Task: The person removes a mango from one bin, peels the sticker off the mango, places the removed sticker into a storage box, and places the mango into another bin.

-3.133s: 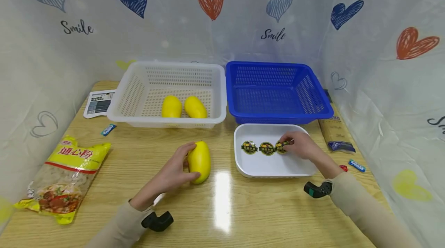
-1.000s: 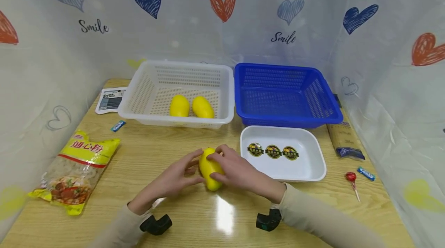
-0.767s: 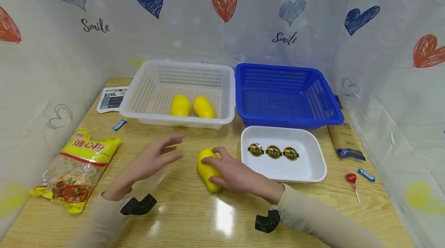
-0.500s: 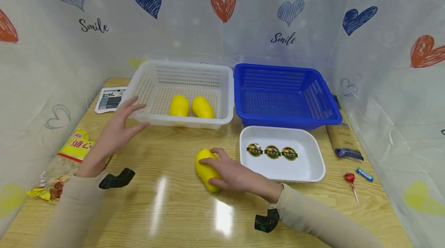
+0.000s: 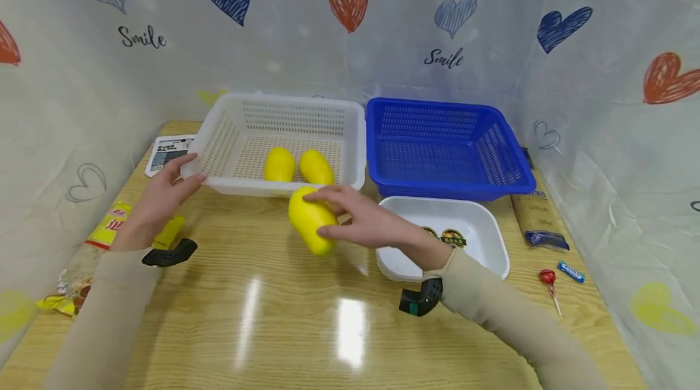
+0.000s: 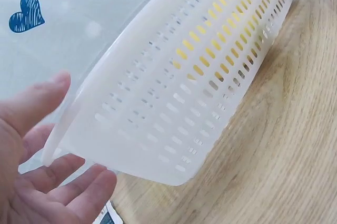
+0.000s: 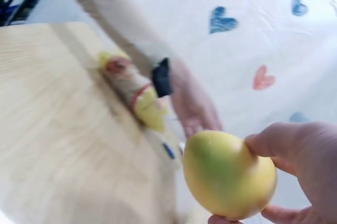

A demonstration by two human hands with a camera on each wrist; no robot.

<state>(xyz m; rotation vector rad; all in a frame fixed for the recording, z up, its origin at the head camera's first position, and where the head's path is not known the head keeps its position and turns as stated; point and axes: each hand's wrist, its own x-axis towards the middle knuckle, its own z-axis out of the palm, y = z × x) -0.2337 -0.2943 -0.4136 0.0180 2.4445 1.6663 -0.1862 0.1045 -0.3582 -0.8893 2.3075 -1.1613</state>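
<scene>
My right hand [image 5: 367, 215] grips a yellow mango [image 5: 307, 215] above the table, by the front rim of the white basket [image 5: 246, 186]. In the right wrist view, thumb and fingers are around the mango [image 7: 221, 176], whose end is greenish. Two more yellow mangoes [image 5: 279, 164] lie inside the white basket. At that basket's left front corner, my left hand [image 5: 158, 200] has its fingers spread round the rim. The left wrist view has the loosely bent fingers [image 6: 87, 192] beneath the basket corner and the thumb standing off the rim.
A blue basket [image 5: 454, 191] stands right of the white one. In front is a white tray [image 5: 494, 244] with round stickers [image 5: 452, 237], partly hidden by my right arm. A food bag [image 5: 112, 223] lies left; a lollipop [image 5: 548, 280], small blue packet [image 5: 571, 271] and brown package [image 5: 538, 220] lie right.
My right hand moves from the stickers to the mango, then lifts it towards the white basket. My left hand lets go of the mango and moves left to the basket's corner.
</scene>
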